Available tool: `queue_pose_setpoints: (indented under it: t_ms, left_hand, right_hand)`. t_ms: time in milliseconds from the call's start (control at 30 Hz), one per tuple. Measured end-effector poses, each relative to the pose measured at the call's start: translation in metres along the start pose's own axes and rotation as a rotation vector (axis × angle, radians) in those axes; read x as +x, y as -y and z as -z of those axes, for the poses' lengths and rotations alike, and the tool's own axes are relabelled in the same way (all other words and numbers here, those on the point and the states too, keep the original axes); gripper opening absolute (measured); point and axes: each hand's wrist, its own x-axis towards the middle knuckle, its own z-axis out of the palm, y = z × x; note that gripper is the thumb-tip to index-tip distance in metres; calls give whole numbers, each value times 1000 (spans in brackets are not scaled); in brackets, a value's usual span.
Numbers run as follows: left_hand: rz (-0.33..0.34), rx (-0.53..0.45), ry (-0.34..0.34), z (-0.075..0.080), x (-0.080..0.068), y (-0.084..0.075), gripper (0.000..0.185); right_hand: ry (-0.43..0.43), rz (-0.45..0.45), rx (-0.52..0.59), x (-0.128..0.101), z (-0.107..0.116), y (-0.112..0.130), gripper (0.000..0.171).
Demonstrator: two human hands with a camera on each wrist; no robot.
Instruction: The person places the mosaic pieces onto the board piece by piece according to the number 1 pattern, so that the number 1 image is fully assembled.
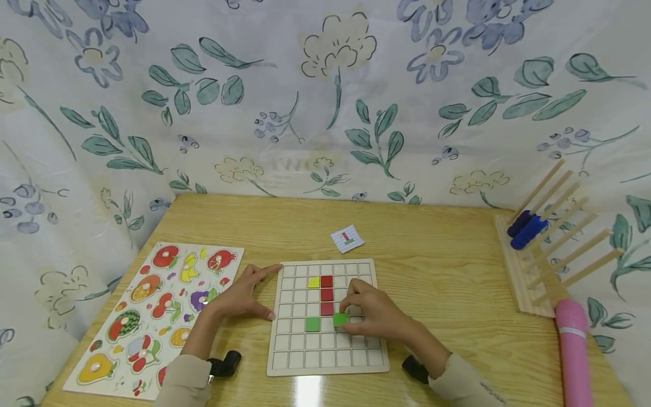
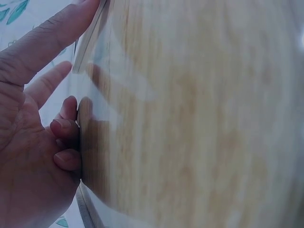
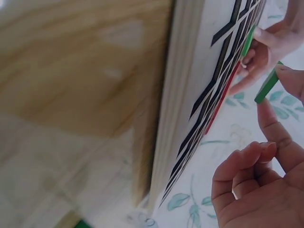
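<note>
A pale square grid board (image 1: 295, 359) lies on the wooden table. In its cells sit a yellow tile (image 1: 313, 282), a column of three red tiles (image 1: 326, 294) and a green tile (image 1: 312, 324). Between thumb and index finger, my right hand (image 1: 380, 314) pinches another green tile (image 1: 339, 320), just below and right of the red column. The right wrist view shows this held green tile (image 3: 268, 87) tilted and raised off the board. My left hand (image 1: 236, 297) rests at the board's left side, its thumb and index finger spread and touching the edge.
Behind the board lies a small card (image 1: 347, 238) printed with a coloured grid pattern. A fruit puzzle board (image 1: 152, 254) is at the left. On the right stand a wooden peg rack (image 1: 526, 282) with blue pieces and a pink cylindrical object (image 1: 574, 362). A floral curtain (image 1: 325, 113) hangs behind.
</note>
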Motion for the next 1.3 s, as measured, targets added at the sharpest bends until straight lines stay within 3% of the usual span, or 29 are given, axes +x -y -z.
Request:
queue_pose_setpoints:
  t_ms: [367,533,900,1067,1300]
  left_hand:
    - [5,-8,1,1,0,1,109]
    - [3,2,1,1,0,0,109]
    - [-10,7,3,1,1,2,108]
    - [-7,0,9,-1,2,-1,108]
    - [-2,10,4,1,2,-2,109]
  right_hand:
    - [115,-7,-179,15,-9,12,25]
    - [90,39,-240,18,-13,12,27]
    - [46,71,-258,17,-18,11,26]
    - [-15,59,-220,10,-8,12,30]
    - [-39,-42,-44,-9,21,3,36]
